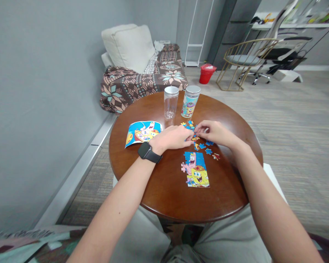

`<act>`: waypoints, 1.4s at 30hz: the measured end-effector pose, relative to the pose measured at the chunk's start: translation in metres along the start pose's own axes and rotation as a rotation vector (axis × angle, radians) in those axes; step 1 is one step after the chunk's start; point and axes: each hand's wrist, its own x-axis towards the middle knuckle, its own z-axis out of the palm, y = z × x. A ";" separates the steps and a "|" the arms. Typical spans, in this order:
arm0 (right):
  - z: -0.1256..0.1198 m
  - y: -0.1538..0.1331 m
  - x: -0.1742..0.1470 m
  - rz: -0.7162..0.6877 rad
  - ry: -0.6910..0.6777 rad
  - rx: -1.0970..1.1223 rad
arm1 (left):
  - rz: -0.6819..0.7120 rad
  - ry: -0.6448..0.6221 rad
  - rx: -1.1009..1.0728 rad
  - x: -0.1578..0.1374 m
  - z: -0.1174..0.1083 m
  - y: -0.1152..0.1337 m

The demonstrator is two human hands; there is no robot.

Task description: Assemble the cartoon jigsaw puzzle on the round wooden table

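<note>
Both hands meet over a loose pile of jigsaw pieces (209,151) on the round table. My left hand (178,137), a black watch on its wrist, reaches in from the left with fingers curled; what its fingertips hold, if anything, is hidden. Opposite it, my right hand (215,133) has thumb and fingers pinched together at the pile, on what looks like a small jigsaw piece. Nearer my body lies a partly joined jigsaw puzzle (199,171) with a yellow and a pink cartoon figure. A curled picture sheet (144,132) with similar figures rests left of my left hand.
A clear jar (170,104) and a cartoon-printed jar (190,102), both silver-lidded, stand on the far part of the brown table (164,197). Beyond are a patterned sofa (142,86), a red bin (207,74) and a gold-framed chair (244,60). A grey wall rises at left.
</note>
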 end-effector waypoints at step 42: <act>0.001 0.002 0.000 0.010 -0.021 0.012 | -0.012 -0.045 -0.012 -0.002 -0.005 0.002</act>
